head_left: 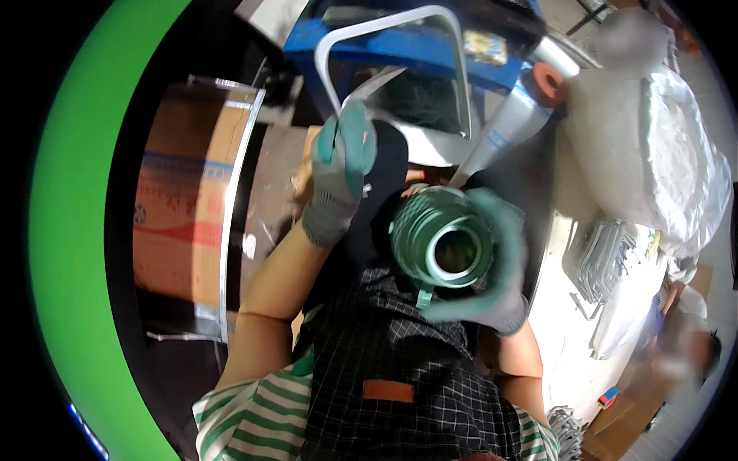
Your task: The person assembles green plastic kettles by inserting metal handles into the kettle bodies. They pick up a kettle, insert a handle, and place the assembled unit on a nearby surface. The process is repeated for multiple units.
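My left hand (338, 173), in a grey and green work glove, is raised in front of me. Its fingers close on the lower left end of a pale, bent U-shaped bar (396, 15), which looks like a handle frame. Over my lap, my right hand (503, 269), gloved the same way and blurred by motion, curls round the right side of a green cylindrical container (411, 234). A round opening with a pale rim faces me, and a small green tab sticks out at its lower edge. The bar and the container are apart.
A cardboard box (181, 215) stands in a metal frame at left. Ahead is a blue bench (300, 38); a plastic-wrapped roll with an orange core (503, 119) leans beside it. At right are stacked bent bars (603, 257), a large white bag (684, 169) and another person (684, 338).
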Tool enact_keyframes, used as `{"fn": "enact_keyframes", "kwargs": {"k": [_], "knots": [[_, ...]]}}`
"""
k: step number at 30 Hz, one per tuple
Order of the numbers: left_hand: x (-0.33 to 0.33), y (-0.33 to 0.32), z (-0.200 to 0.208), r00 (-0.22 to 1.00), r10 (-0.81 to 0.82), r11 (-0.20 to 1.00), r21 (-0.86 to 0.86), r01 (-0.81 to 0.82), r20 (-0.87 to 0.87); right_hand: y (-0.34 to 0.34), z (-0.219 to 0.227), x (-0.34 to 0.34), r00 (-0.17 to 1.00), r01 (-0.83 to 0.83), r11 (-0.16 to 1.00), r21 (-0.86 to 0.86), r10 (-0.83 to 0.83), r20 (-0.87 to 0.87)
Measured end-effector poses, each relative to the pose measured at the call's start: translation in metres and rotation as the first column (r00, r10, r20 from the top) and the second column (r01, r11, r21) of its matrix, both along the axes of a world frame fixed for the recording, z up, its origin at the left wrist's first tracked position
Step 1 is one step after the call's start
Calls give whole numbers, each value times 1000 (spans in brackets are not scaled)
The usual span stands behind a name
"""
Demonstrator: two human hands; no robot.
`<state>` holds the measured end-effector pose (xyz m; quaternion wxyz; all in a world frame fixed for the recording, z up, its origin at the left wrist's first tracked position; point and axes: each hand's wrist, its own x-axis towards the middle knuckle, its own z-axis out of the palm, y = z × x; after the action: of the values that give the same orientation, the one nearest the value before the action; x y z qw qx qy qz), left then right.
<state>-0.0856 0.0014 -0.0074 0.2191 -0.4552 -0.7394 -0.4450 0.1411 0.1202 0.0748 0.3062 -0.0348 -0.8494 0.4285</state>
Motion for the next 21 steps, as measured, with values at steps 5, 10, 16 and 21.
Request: {"fn": "enact_keyframes", "kwargs": {"k": [5, 10, 16, 21], "knots": [[23, -5, -47, -281, -822, 541, 833, -115, 495, 0, -27, 0, 991, -67, 990, -121, 53, -120], [58, 3, -37, 178, -644, 765, 627, 147, 744, -4, -26, 21, 995, 23, 975, -222, -44, -92], [86, -20, -8, -361, -770, 578, 815, -43, 526, -6, -12, 37, 993, -63, 982, -177, 80, 91], [66, -39, 23, -230, -654, 677, 694, 245, 720, -24, 14, 26, 987, -159, 968, -192, 152, -53]]}}
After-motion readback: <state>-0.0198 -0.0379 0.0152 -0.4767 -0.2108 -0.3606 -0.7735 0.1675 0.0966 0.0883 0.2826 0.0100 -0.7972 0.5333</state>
